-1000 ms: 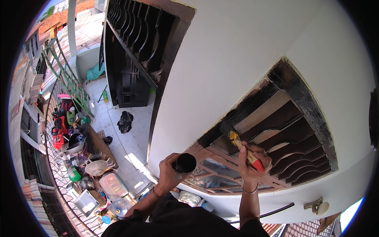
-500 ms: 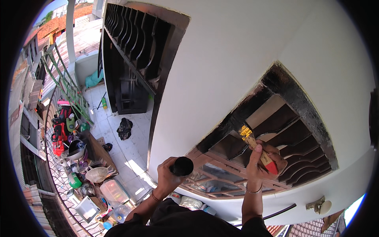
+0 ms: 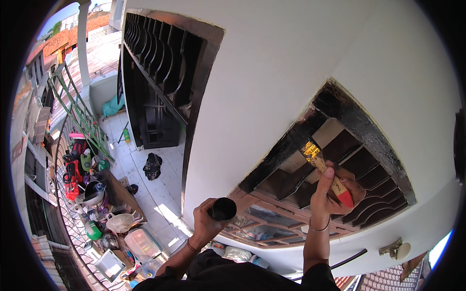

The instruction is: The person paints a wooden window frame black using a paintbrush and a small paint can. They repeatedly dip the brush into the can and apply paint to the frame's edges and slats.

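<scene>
My right hand (image 3: pixel 326 196) is closed round the wooden handle of a paintbrush (image 3: pixel 335 180); the handle's end is red and its ferrule is yellow metal. The dark bristles are at the left upright of a window frame (image 3: pixel 300 133), which is coated in wet-looking black. Whether they touch the wood I cannot tell. In my left hand (image 3: pixel 206 220) is a black cup (image 3: pixel 224 209), held below and left of the window. Its inside looks dark, and its contents cannot be made out.
Wavy bars and brown panes (image 3: pixel 262 218) fill the window. White wall (image 3: pixel 262 87) separates it from an open black door (image 3: pixel 160 123). A black plastic bag (image 3: pixel 152 166) lies on the tiled floor. Buckets, a plastic box (image 3: pixel 141 244) and clutter line the railing at left. A lamp (image 3: pixel 401 250) sticks out at right.
My right hand and the paintbrush have shifted right and slightly down relative to the window frame. My left hand still holds the cup in nearly the same place. The view has tilted slightly.
</scene>
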Motion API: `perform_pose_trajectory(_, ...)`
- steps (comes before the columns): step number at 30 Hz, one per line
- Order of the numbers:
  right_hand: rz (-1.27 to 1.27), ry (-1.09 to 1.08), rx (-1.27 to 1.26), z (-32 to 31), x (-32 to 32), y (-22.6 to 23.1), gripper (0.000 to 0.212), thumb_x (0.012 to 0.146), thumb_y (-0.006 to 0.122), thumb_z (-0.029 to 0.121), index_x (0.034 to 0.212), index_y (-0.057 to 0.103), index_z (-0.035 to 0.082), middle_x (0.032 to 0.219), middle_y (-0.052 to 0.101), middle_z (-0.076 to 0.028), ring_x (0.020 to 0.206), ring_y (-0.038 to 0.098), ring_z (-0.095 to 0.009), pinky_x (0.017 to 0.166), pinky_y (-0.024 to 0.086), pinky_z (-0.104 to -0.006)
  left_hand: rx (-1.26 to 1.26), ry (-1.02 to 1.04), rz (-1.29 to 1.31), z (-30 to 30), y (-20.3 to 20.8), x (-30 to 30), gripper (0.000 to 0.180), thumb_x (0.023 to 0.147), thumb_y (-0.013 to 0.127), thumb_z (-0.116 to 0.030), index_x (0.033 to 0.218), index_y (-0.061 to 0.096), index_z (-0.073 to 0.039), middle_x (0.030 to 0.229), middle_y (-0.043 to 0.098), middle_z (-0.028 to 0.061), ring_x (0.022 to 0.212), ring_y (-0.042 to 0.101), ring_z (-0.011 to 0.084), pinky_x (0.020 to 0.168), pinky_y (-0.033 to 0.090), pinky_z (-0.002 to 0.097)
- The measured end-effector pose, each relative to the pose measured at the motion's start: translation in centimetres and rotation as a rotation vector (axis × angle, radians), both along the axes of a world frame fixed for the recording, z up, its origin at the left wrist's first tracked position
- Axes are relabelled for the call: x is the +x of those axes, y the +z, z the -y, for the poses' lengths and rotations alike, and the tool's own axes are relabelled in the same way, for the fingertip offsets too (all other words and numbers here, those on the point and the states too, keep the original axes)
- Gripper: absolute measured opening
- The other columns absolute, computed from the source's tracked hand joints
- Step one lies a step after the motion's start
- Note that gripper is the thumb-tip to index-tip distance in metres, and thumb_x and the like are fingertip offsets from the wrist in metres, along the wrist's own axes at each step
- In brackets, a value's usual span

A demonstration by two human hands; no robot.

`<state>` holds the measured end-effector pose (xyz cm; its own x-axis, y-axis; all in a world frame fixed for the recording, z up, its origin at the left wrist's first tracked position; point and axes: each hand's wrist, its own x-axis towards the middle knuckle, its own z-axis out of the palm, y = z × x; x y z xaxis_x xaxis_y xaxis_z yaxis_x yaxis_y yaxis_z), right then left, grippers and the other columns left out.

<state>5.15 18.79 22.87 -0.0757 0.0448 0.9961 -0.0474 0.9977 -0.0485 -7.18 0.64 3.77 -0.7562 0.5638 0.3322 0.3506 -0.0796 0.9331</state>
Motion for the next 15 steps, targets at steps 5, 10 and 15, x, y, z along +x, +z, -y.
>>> perform_pose_trajectory(5, 0.171, -0.068, 0.033, 0.6, 1.3, -2.9, 0.042, 0.089, 0.076, 0.000, 0.103, 0.036, 0.002, 0.088, 0.070, -0.022, 0.075, 0.075, -0.024, 0.065, 0.062, -0.0285, 0.009, 0.003, 0.033, 0.2, -0.5, -0.1, 0.035, 0.069, 0.094, -0.018, 0.092, 0.074, 0.000, 0.090, 0.075, 0.0095, 0.079, 0.073, 0.0164, 0.075, 0.059, 0.0308)
perform_pose_trajectory(10, -0.032, -0.067, 0.057, -0.7, -1.3, -0.1, 0.040, 0.088, 0.076, -0.002, 0.101, 0.038, 0.002, 0.085, 0.069, -0.019, 0.078, 0.076, -0.025, 0.068, 0.063, -0.0302, 0.011, 0.006, 0.017, 0.1, -0.5, -0.4, 0.035, 0.070, 0.094, -0.018, 0.092, 0.074, 0.000, 0.090, 0.075, 0.0090, 0.079, 0.073, 0.0156, 0.075, 0.058, 0.0304)
perform_pose_trajectory(15, -0.114, -0.043, 0.003, -0.4, -0.9, 2.2, 0.041, 0.091, 0.074, 0.001, 0.105, 0.035, 0.003, 0.092, 0.070, -0.023, 0.080, 0.076, -0.025, 0.071, 0.064, -0.0316, 0.010, 0.000, 0.027, 0.0, -0.5, -0.1, 0.034, 0.070, 0.094, -0.018, 0.092, 0.074, 0.000, 0.088, 0.075, 0.0086, 0.079, 0.073, 0.0155, 0.075, 0.058, 0.0306)
